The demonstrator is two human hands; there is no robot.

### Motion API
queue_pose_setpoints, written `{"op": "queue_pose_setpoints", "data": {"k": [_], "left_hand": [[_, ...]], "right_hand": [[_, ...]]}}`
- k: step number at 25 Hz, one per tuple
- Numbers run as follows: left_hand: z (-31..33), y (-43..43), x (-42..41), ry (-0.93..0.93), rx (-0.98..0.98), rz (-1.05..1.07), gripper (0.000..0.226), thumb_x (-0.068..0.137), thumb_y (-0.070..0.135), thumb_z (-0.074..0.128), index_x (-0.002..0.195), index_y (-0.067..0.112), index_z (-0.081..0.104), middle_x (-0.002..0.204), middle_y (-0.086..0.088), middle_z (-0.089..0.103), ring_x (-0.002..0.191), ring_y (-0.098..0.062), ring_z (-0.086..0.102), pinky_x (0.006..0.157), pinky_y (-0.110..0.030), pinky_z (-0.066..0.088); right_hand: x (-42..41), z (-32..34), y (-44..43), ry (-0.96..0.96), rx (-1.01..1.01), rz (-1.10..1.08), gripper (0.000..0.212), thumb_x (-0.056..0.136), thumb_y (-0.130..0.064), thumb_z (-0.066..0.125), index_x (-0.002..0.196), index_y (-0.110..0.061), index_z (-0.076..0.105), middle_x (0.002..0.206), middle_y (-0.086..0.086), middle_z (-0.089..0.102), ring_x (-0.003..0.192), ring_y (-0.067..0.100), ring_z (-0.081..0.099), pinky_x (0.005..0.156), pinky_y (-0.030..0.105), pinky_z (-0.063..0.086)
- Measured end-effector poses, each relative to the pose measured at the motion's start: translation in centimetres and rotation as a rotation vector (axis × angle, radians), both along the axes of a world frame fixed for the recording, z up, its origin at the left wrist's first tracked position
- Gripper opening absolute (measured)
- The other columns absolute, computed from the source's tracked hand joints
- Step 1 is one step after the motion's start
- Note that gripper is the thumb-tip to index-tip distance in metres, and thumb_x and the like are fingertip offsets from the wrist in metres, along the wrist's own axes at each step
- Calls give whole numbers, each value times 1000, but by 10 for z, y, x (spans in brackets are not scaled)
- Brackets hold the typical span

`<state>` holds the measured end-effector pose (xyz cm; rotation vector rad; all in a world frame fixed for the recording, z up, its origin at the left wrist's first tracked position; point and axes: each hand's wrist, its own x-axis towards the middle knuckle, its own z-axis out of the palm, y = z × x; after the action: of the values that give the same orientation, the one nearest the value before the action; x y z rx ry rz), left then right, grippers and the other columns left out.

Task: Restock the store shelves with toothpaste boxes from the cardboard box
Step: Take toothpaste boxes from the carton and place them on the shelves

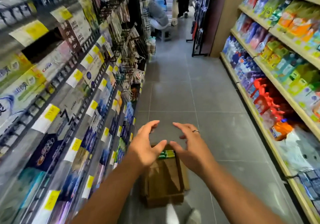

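The toothpaste boxes left to shelve show as a small green stack at the far end of the cardboard box, which sits open on the grey tiled floor in the aisle, close to the foot of the left-hand shelves. Most of the carton's inside looks bare brown, so by my reading the stock in it is nearly used up, though the near part is partly hidden behind the arms.

Both hands hang above the carton, apart from it and holding nothing. The left hand has its fingers spread and curved, thumb pointing inward; the right hand, with a ring on one finger, mirrors it, and the two thumbs nearly meet over the green stack. Neither touches the boxes.

This looks like the reach step: the hands are set to go down for another load. The next move calls for lowering both hands into the far end of the carton, closing them around the stack from either side, and lifting it without spilling the top boxes. Then comes a turn to the left, where toothpaste cartons stand behind yellow price tags; a dark gap on an upper shelf there may be a slot to fill, but blur keeps me from being sure.
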<state>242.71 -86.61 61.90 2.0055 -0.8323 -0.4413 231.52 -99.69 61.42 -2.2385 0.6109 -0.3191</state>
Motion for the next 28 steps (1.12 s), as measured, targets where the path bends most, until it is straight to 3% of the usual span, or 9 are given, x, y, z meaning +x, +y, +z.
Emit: {"op": "queue_pose_setpoints", "data": {"k": [3, 7, 11, 14, 20, 25, 28], "left_hand": [[-30, -38, 23, 79, 42, 56, 63, 76, 40, 71, 131, 41, 41, 132, 10, 51, 122, -6, 48, 101, -28, 41], [-88, -71, 56, 145, 149, 119, 59, 82, 34, 70, 132, 41, 40, 136, 11, 51, 123, -7, 48, 105, -38, 42], [-163, -92, 84, 216, 221, 96, 61, 78, 36, 68, 129, 47, 38, 136, 5, 51, 123, -11, 50, 105, -43, 43], [-233, -108, 109, 279, 279, 73, 60, 77, 35, 69, 127, 47, 39, 136, 5, 51, 123, -12, 50, 104, -44, 43], [-386, -111, 162, 419, 347, 125, 56, 80, 29, 72, 125, 45, 43, 132, 8, 51, 123, -10, 49, 103, -43, 45], [-524, -113, 195, 370, 415, 97, 55, 84, 26, 69, 132, 32, 42, 136, 6, 48, 124, -10, 46, 98, -28, 41], [-604, -122, 203, 345, 462, 55, 57, 85, 27, 69, 134, 32, 41, 139, 4, 46, 125, -13, 46, 98, -32, 45]], "right_hand": [[30, -31, -41, 35, 17, 28, 56, 90, -29, 63, 140, -35, 40, 134, -9, 42, 109, 9, 53, 89, 20, 43], [65, -82, -90, 160, 22, 41, 52, 89, -29, 62, 137, -32, 43, 136, -4, 42, 116, 18, 53, 98, 34, 46], [87, -146, -114, 246, 52, 23, 53, 87, -26, 64, 137, -26, 46, 133, 0, 44, 111, 21, 57, 95, 36, 48], [101, -214, -122, 317, 86, 3, 53, 86, -31, 62, 136, -22, 47, 130, 5, 48, 109, 25, 58, 92, 39, 50], [137, -367, -132, 464, 155, -94, 54, 89, -35, 59, 138, -36, 39, 136, -3, 40, 117, 18, 52, 97, 43, 48], [168, -510, -142, 530, 138, -95, 55, 90, -31, 60, 140, -32, 39, 141, 1, 39, 121, 23, 49, 98, 45, 47], [188, -588, -153, 527, 81, -38, 52, 89, -28, 60, 138, -29, 42, 141, 5, 41, 121, 25, 50, 101, 42, 45]]}}
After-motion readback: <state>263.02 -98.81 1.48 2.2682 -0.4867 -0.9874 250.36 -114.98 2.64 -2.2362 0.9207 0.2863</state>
